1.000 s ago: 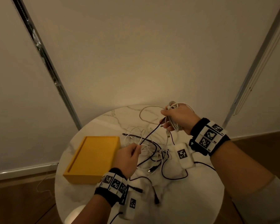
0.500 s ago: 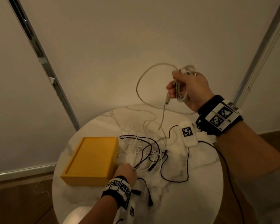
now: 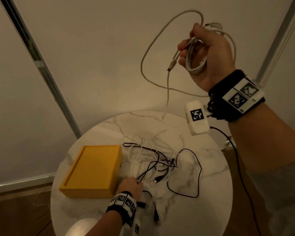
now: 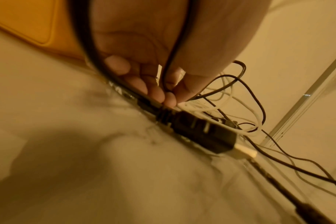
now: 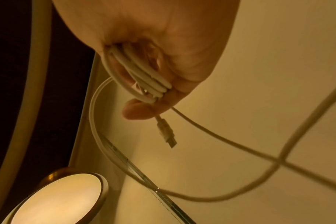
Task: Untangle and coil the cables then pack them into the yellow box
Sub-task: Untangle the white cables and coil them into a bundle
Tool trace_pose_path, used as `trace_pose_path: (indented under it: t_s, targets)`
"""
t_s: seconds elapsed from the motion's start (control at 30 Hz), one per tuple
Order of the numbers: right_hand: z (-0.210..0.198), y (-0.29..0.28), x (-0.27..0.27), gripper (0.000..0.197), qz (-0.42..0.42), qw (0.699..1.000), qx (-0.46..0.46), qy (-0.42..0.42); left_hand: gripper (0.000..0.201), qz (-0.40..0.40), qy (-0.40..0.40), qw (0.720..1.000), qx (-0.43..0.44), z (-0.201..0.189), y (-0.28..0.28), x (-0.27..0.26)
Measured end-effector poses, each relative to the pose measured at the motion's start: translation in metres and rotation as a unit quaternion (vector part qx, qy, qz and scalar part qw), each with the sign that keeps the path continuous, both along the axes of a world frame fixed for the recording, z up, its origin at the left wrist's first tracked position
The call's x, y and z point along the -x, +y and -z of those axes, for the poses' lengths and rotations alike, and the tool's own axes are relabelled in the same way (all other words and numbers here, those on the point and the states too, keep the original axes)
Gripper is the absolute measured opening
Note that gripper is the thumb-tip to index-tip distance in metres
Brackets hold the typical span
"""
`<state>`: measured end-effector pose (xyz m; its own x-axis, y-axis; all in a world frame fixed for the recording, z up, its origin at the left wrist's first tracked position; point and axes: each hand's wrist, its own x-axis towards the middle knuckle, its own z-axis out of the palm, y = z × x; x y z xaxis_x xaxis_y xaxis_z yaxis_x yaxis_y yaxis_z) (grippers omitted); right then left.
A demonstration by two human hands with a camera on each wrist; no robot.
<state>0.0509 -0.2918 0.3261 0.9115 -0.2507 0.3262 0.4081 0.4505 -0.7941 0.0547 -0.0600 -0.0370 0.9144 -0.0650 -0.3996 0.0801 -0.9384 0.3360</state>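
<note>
Cables (image 3: 153,164) mostly lie in a tangle on the table (image 3: 211,210), beside the yellow box (image 3: 92,167), which has nothing in it yet. One white cable (image 3: 196,63) is partly coiled in the right hand (image 3: 209,53), held up high, fingers curled round it, its loose end hanging straight down. The left hand (image 3: 131,186) pinches a black cable (image 4: 169,71) low in the tangle.

right hand (image 3: 209,53) grips white cable (image 3: 197,65) | left hand (image 3: 130,186) on tangle (image 3: 153,160)

A round marble bench (image 3: 211,210) filled the lower middle of the frame, before pale blinds (image 3: 92,57); wooden floor (image 3: 15,215) showed lower left, warmly lit.
</note>
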Motion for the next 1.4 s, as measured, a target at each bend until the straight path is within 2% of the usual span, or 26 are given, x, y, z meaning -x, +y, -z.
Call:
trace_pose_path:
  t_s: [0.13,0.27,0.33,0.4,0.5,0.57,0.63,0.7,0.77,0.83,0.93,1.03,1.13,1.23,1.33,1.4]
  targets:
    - [0.007,0.003,0.001,0.025,-0.019,0.999,0.024,0.028,0.029,-0.008,-0.008,1.0,0.009,-0.018,-0.005,0.001]
    - [0.025,0.011,-0.001,0.024,-0.042,0.997,0.037,0.056,0.04,-0.032,-0.099,0.994,0.041,-0.063,-0.014,0.003]
    - [0.037,0.017,-0.003,0.022,-0.054,0.995,0.045,0.074,0.04,-0.045,-0.162,0.98,0.109,-0.09,-0.015,0.005]
    - [0.051,0.024,-0.003,0.022,-0.061,0.992,0.053,0.096,0.033,-0.063,-0.193,0.945,0.255,-0.113,-0.011,0.005]
    - [0.072,0.033,-0.004,0.024,-0.065,0.988,0.036,0.136,0.037,-0.05,-0.14,0.855,0.496,-0.137,-0.009,0.011]
    - [0.084,0.037,-0.004,0.022,-0.083,0.984,-0.001,0.158,0.036,-0.015,-0.085,0.836,0.541,-0.142,-0.013,0.018]
    - [0.094,0.042,-0.005,0.02,-0.1,0.978,-0.037,0.177,0.032,0.022,-0.048,0.845,0.532,-0.139,-0.022,0.024]
    - [0.101,0.045,-0.005,0.021,-0.106,0.972,-0.06,0.199,0.042,0.042,-0.046,0.854,0.516,-0.128,-0.029,0.029]
    - [0.107,0.048,-0.004,0.02,-0.117,0.967,-0.074,0.214,0.055,0.021,-0.055,0.848,0.527,-0.119,-0.035,0.035]
    - [0.113,0.049,-0.004,0.018,-0.117,0.963,-0.072,0.23,0.045,-0.006,-0.104,0.837,0.537,-0.116,-0.036,0.041]
    - [0.123,0.049,-0.004,0.013,-0.101,0.964,-0.034,0.246,0.024,-0.006,-0.194,0.82,0.538,-0.125,-0.029,0.046]
    - [0.136,0.048,-0.003,0.016,-0.076,0.962,0.029,0.261,0.022,0.019,-0.252,0.809,0.531,-0.143,-0.019,0.046]
    - [0.149,0.044,0.001,0.013,-0.051,0.956,0.101,0.269,0.024,-0.006,-0.253,0.804,0.538,-0.151,-0.006,0.037]
    - [0.167,0.04,0.009,0.013,-0.04,0.949,0.134,0.284,0.023,-0.082,-0.216,0.807,0.544,-0.147,0.013,0.025]
    - [0.187,0.036,0.02,0.014,-0.051,0.939,0.123,0.318,0.028,-0.177,-0.196,0.832,0.488,-0.128,0.035,0.014]
    - [0.197,0.035,0.028,0.013,-0.076,0.932,0.096,0.341,0.037,-0.228,-0.185,0.879,0.376,-0.107,0.052,0.003]
